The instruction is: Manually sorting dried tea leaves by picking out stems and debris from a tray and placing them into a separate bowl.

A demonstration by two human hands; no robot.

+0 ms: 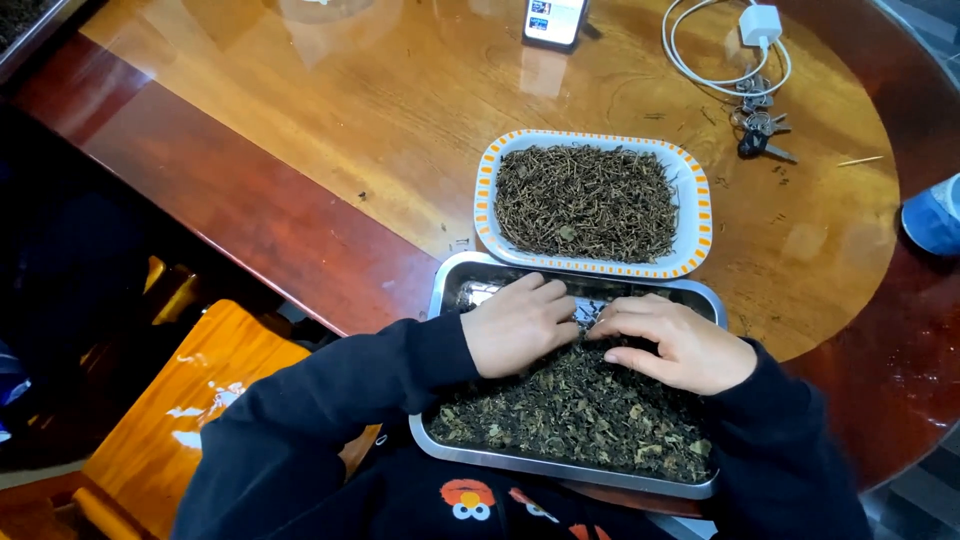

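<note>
A steel tray lies at the table's near edge, heaped with dark dried leaves. My left hand rests palm down on the leaves at the tray's far left, fingers curled toward the middle. My right hand lies beside it, fingertips close to the left hand's over a bare patch of tray. Whether either hand pinches a leaf is hidden. Just beyond stands a white dish with an orange rim, filled with thin brown stems.
The round wooden table has a dark red border. A phone stands at the far edge, with a white charger and cable and keys to its right. A blue object sits far right. An orange wooden stool stands lower left.
</note>
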